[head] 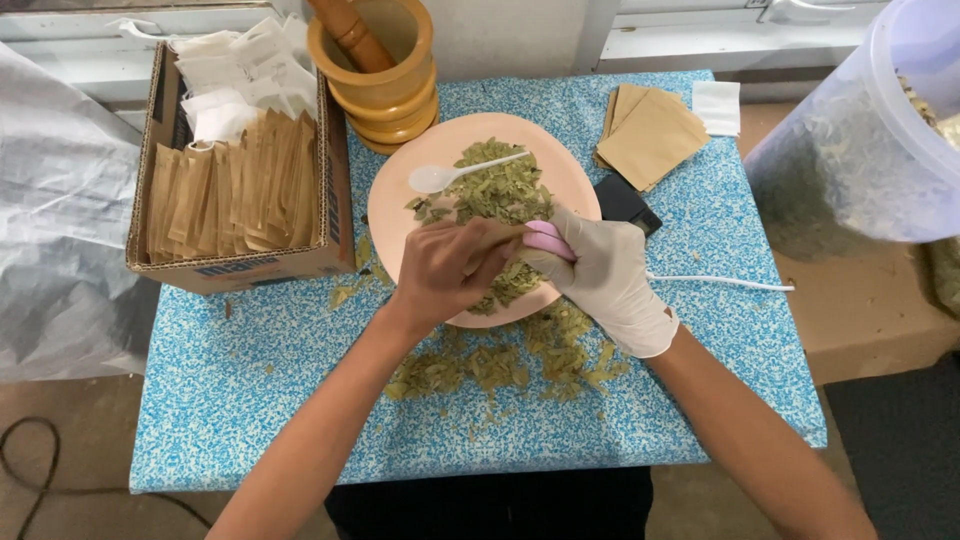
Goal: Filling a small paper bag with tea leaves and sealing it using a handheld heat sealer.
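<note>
My left hand [450, 270] is bare and curled shut around the top of a small brown paper sachet [497, 237], pinching it over the near edge of the plate [400, 205]. My right hand [607, 280], in a pale glove, is closed around a pink handheld tool [548, 240] whose tip meets the sachet just where my left fingers hold it; a white cord [720, 281] trails from it to the right of the plate. The two hands are touching, both clamped, so I judge the step to be closing the sachet's mouth. To do it well, I think the mouth should lie flat and free of leaf bits, the left grip steady below the tool, and the cord slack.

The plate holds a heap of dried green leaf pieces [495, 185] with a white plastic spoon [445, 176] lying on them. More leaf bits [500, 365] are scattered on the blue patterned cloth [250, 400] in front of the plate. Left of the plate sits a cardboard box [240, 268] of upright brown sachets; behind the plate stands a wooden mortar [385, 75] with its pestle, and to the right behind lies a small stack of empty brown sachets [650, 135].
</note>
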